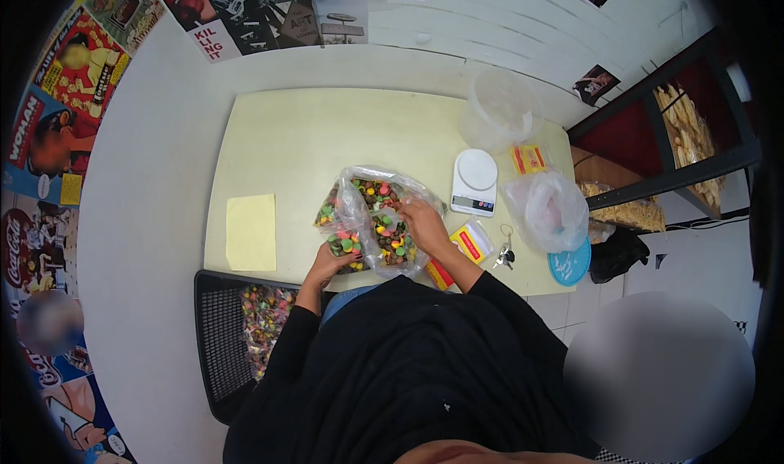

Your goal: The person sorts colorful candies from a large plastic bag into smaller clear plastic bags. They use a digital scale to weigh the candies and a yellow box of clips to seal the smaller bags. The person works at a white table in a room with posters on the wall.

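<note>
A large clear plastic bag [401, 176] of multicoloured round snack pieces [398, 243] lies with its mouth open near the table's front edge. My right hand [422, 222] reaches into its mouth, its fingers bent over the pieces; whether they hold something is hard to tell. On the bag's left side, my left hand [331, 262] grips a part of clear plastic with green, red and yellow pieces behind it; I cannot tell if this is a separate small bag. A white digital kitchen scale [474, 182] stands right of the bag, with nothing on its round platform.
Right of the bag are yellow-and-red packets [470, 243], keys [505, 256], a bundled clear bag [554, 210], a blue lid [569, 265] and a clear tub [499, 112]. Yellow paper [251, 232] lies left. A black basket [223, 341] holds snack packs. A dark rack [674, 188] stands right.
</note>
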